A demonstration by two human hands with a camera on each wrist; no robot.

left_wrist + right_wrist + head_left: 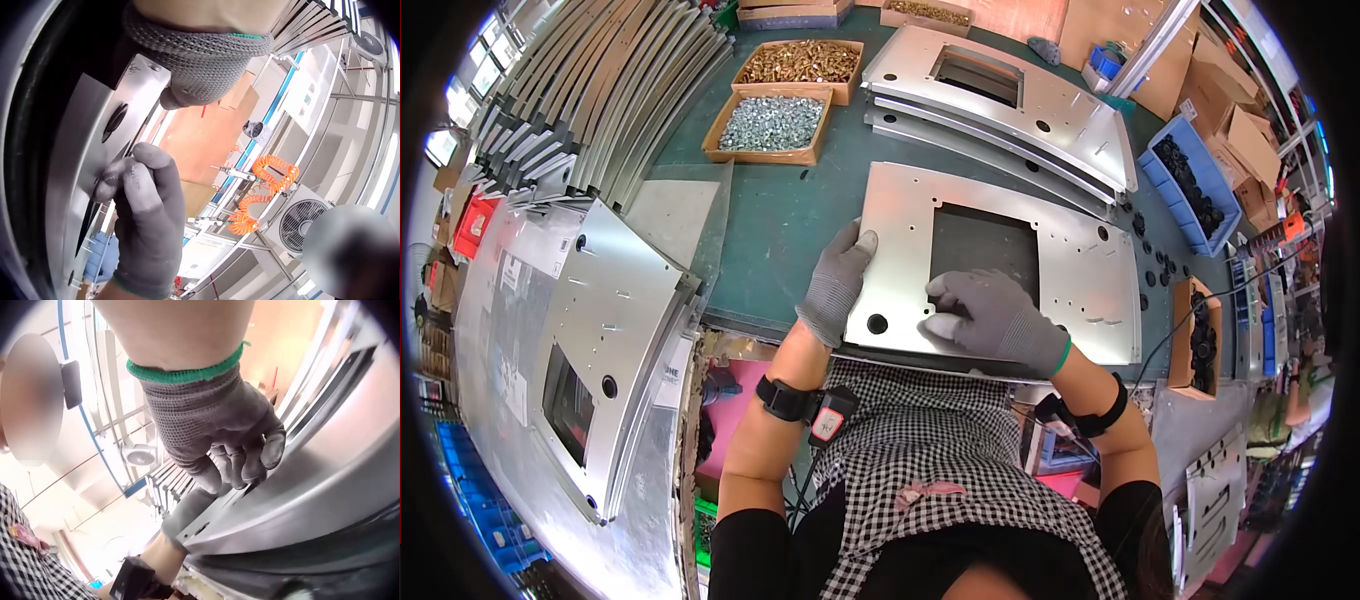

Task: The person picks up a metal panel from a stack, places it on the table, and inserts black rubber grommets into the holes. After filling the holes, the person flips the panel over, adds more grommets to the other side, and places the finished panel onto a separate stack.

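Observation:
A silvery sheet-metal panel (1090,270) with a rectangular cutout and several holes lies on the green bench top before me. My left hand (838,282), in a grey glove, grips its left edge, thumb on the upper face. Over the lower left corner of the cutout is my gloved right hand (1000,318). Its fingers are curled, with thumb and forefinger tips close to the panel's face. In the left wrist view those fingertips of the right hand (150,219) meet the metal beside a dark round hole. I cannot tell whether they pinch a small part.
Two stacked cartons hold brass-coloured fittings (800,62) and silvery nuts (770,123). More panels (1040,90) are stacked behind; others (620,300) stand at left, near a curved row of metal pieces (600,90). Black round parts fill a blue bin (1200,235) and a carton (1180,350).

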